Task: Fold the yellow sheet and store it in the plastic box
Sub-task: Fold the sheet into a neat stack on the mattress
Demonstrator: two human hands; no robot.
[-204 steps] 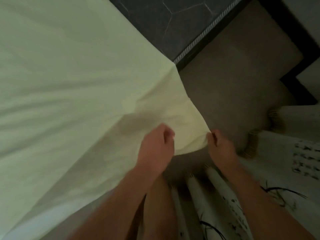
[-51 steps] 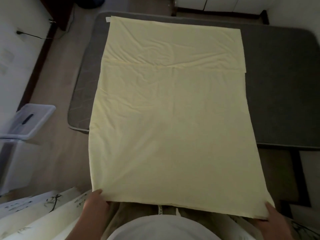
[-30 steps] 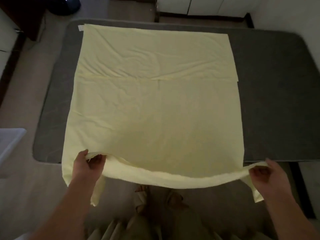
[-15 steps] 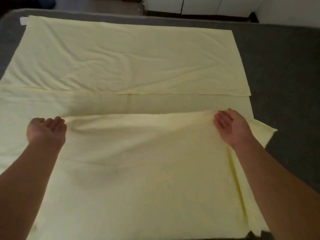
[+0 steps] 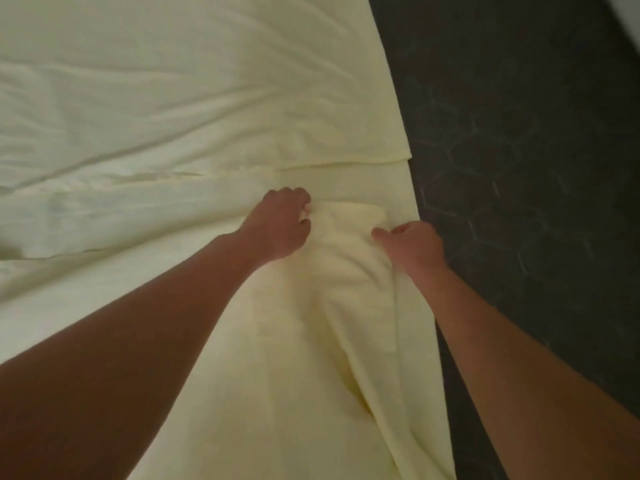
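The pale yellow sheet (image 5: 180, 109) lies spread over the dark grey mattress (image 5: 519, 168) and fills most of the view. A folded-over edge runs across it just beyond my hands. My left hand (image 5: 278, 225) grips a bunch of the top layer near the sheet's right side, fingers curled into the cloth. My right hand (image 5: 414, 247) pinches the same layer close to the sheet's right edge. The cloth between the two hands is gathered into folds. The plastic box is out of view.
Bare dark mattress with a faint hexagon pattern lies to the right of the sheet. A pale strip (image 5: 627, 15) shows at the top right corner.
My hands, far apart half a second ago with the folded edge stretched between them, have come close together near the sheet's right edge. The camera has moved nearer and to the right.
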